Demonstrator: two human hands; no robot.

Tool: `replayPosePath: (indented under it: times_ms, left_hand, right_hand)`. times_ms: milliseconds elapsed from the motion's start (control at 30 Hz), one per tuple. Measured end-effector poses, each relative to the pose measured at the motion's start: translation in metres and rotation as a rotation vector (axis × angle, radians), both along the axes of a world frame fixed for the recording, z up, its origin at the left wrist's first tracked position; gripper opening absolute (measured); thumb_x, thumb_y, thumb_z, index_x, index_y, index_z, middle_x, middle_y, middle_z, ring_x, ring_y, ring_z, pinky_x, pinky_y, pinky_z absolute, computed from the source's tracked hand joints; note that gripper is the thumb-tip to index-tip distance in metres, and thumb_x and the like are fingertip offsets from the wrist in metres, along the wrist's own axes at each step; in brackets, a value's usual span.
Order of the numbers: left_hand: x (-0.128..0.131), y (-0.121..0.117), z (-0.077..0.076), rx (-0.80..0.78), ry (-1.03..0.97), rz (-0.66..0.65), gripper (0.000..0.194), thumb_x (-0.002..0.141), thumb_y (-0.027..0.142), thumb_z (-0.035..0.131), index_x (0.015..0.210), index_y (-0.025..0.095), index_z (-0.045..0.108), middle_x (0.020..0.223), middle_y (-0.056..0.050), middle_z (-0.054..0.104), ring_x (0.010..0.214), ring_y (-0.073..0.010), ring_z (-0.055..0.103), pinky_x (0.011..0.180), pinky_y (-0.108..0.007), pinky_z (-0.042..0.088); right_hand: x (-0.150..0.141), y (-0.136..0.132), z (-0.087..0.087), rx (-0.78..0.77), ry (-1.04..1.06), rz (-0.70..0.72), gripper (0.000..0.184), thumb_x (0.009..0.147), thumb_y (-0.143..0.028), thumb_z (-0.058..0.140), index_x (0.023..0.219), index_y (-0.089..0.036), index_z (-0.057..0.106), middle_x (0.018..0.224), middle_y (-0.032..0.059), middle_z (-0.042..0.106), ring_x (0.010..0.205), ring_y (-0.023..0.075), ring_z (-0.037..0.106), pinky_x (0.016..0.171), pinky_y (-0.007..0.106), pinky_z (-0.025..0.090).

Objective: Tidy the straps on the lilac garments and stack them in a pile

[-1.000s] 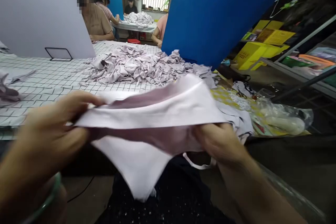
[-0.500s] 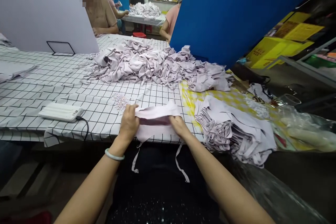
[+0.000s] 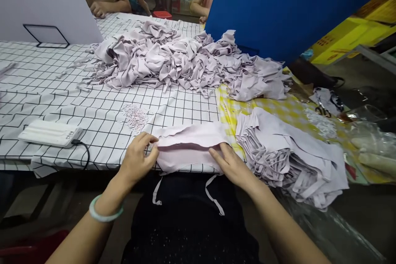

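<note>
A pale lilac strappy garment (image 3: 188,157) lies across the table's near edge, its upper layer folded back so that a long slot runs along the middle. Two thin straps hang from it over the edge, in front of my dark clothing. My left hand (image 3: 137,159) pinches its left end between thumb and fingers. At the right end, my right hand (image 3: 233,166) grips the folded edge, with one digit stretched over the slot. Close to my right hand is a neat stack of similar garments (image 3: 297,144). A scatter of small pale bits (image 3: 136,117) lies beyond my left hand.
A large loose heap of lilac garments (image 3: 161,57) covers the table's middle. A white power bank (image 3: 51,133) with a black cable sits at left. Scissors (image 3: 323,110) lie at right. White (image 3: 46,4) and blue (image 3: 272,8) panels stand behind. Other people sit across the table.
My view has tilted down and come closer. My hands have moved apart to the garment's two ends, and the cloth now lies flatter and wider.
</note>
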State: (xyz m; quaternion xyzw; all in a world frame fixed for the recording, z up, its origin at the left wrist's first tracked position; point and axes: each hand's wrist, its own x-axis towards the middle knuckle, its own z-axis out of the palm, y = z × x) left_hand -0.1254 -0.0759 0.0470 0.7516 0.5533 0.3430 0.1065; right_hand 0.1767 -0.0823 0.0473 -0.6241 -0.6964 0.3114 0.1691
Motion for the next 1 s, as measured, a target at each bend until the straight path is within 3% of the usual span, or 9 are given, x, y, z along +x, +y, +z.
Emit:
replayPosePath:
  times_ms: [167,267,333,400,467,567,733,867,1000]
  left_hand:
    - [0.016,0.034,-0.008,0.004,0.352,-0.053,0.007,0.086,0.018,0.056,0.088,0.016,0.063,0.098,-0.013,0.063,0.089,-0.0263,0.058,0.073,-0.038,0.051]
    - [0.020,0.051,-0.018,-0.063,0.451,-0.105,0.014,0.084,0.011,0.051,0.077,0.017,0.062,0.090,-0.013,0.064,0.083,-0.0249,0.058,0.068,-0.036,0.049]
    - [0.015,0.058,-0.015,-0.116,0.332,-0.129,0.015,0.082,0.011,0.050,0.073,0.017,0.060,0.084,-0.010,0.064,0.080,-0.0231,0.059,0.070,-0.036,0.049]
    - [0.006,0.065,-0.006,-0.260,0.094,-0.162,0.013,0.083,0.016,0.050,0.073,0.018,0.059,0.078,-0.007,0.065,0.077,-0.0202,0.060,0.071,-0.034,0.049]
    - [-0.003,0.074,0.007,-0.500,-0.181,-0.237,0.017,0.087,0.024,0.047,0.075,0.018,0.058,0.073,-0.003,0.063,0.071,-0.0169,0.059,0.069,-0.031,0.049]
    - [-0.009,0.088,0.020,-0.757,-0.409,-0.295,0.024,0.094,0.034,0.041,0.082,0.019,0.056,0.060,0.002,0.052,0.058,-0.0133,0.051,0.062,-0.029,0.046]
    - [0.005,0.081,0.019,-0.479,0.030,-0.281,0.032,0.079,0.044,0.066,0.096,0.019,0.055,0.078,-0.002,0.058,0.069,-0.0175,0.053,0.063,-0.031,0.044]
    - [0.016,0.057,0.009,-0.180,0.477,-0.410,0.018,0.078,0.019,0.063,0.096,0.019,0.061,0.108,-0.011,0.063,0.095,-0.0261,0.055,0.079,-0.039,0.045]
    - [0.008,0.063,0.004,-0.174,0.260,-0.406,0.015,0.078,0.010,0.052,0.081,0.020,0.062,0.098,-0.008,0.066,0.095,-0.0247,0.056,0.082,-0.039,0.046]
  right_hand:
    - [-0.008,-0.002,0.026,0.205,-0.130,0.069,0.038,0.098,-0.042,0.049,0.069,-0.021,0.063,0.068,0.0033,0.066,0.065,0.0188,0.063,0.066,0.032,0.049]
    - [-0.026,0.010,0.023,0.350,-0.134,0.155,0.033,0.099,-0.040,0.048,0.088,-0.019,0.070,0.088,0.0085,0.074,0.083,0.0221,0.069,0.076,0.035,0.054]
    - [-0.037,0.018,0.007,0.348,-0.163,0.320,0.037,0.099,-0.040,0.047,0.122,-0.018,0.066,0.129,0.0137,0.067,0.121,0.0288,0.061,0.100,0.046,0.051]
    - [-0.045,0.023,-0.012,0.298,-0.236,0.432,0.052,0.099,-0.044,0.047,0.146,-0.020,0.050,0.156,0.0117,0.045,0.146,0.0344,0.036,0.115,0.058,0.036]
    - [-0.049,0.023,-0.027,0.272,-0.291,0.452,0.063,0.098,-0.050,0.048,0.153,-0.021,0.040,0.163,0.0086,0.032,0.151,0.0384,0.021,0.118,0.064,0.026]
    - [-0.054,0.020,-0.034,0.323,-0.314,0.401,0.073,0.092,-0.059,0.055,0.151,-0.019,0.043,0.162,0.0106,0.035,0.150,0.0427,0.021,0.119,0.066,0.024]
    - [-0.056,0.023,-0.027,0.405,-0.344,0.377,0.054,0.093,-0.041,0.057,0.141,-0.015,0.055,0.154,0.0130,0.046,0.143,0.0431,0.037,0.115,0.063,0.034]
    - [-0.051,0.027,-0.029,0.413,-0.349,0.406,0.050,0.089,-0.018,0.054,0.138,-0.013,0.057,0.151,0.0147,0.050,0.142,0.0410,0.041,0.114,0.060,0.037]
    - [-0.046,0.029,-0.033,0.400,-0.310,0.400,0.052,0.088,-0.010,0.047,0.139,-0.017,0.058,0.151,0.0125,0.051,0.143,0.0378,0.040,0.114,0.059,0.038]
